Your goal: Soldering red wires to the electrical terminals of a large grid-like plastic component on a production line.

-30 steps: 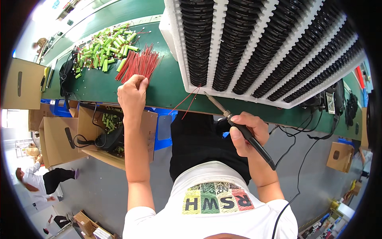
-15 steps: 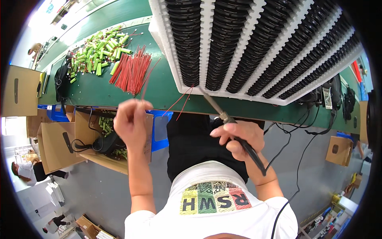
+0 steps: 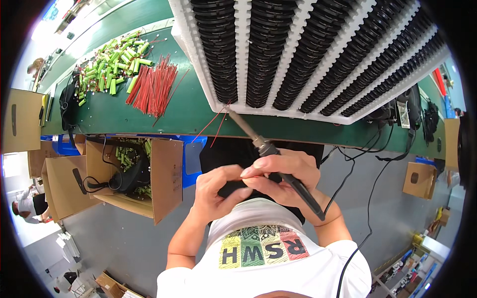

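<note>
While gripping soldering iron [image 3: 272,151] in right hand [image 3: 285,176], left hand [image 3: 218,191] fingers pinched shut beside it; risked scorching red wires [image 3: 212,125] or white foam tray [image 3: 298,107] near tip.

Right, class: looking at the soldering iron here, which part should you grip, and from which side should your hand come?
Grip the soldering iron on its black handle, behind the collar, never the bare metal shaft. Its tip points away at the white tray and its cord trails back, so come from the near, right side, as the right hand does, pen-style. The left hand meets it at the fingertips.
</note>
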### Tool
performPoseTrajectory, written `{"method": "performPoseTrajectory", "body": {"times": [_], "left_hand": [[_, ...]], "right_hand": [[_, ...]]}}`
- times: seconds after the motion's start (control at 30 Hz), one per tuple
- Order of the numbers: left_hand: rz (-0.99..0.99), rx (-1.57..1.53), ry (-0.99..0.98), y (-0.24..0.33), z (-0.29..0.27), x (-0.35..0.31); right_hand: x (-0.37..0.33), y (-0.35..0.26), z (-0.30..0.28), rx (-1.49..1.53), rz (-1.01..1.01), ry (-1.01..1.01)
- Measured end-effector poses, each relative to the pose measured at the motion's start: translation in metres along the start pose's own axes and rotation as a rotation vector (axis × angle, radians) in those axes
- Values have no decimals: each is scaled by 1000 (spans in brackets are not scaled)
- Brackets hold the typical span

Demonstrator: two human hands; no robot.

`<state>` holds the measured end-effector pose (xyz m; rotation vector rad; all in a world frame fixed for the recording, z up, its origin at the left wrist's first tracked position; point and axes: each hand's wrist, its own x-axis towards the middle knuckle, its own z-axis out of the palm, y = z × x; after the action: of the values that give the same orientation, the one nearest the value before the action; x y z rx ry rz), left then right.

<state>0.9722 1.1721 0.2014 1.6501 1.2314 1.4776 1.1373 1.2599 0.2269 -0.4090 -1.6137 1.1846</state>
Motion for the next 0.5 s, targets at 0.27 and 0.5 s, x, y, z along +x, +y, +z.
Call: {"method": "performPoseTrajectory", "body": {"times": [0.27,0.5], "left_hand": [[-10,-53,106,6,10,11],[-15,-78,217,3,19,5]], "right_hand": [[-1,2,-1,-138,-76,6],[-1,6,-1,-132,-78,31]]}}
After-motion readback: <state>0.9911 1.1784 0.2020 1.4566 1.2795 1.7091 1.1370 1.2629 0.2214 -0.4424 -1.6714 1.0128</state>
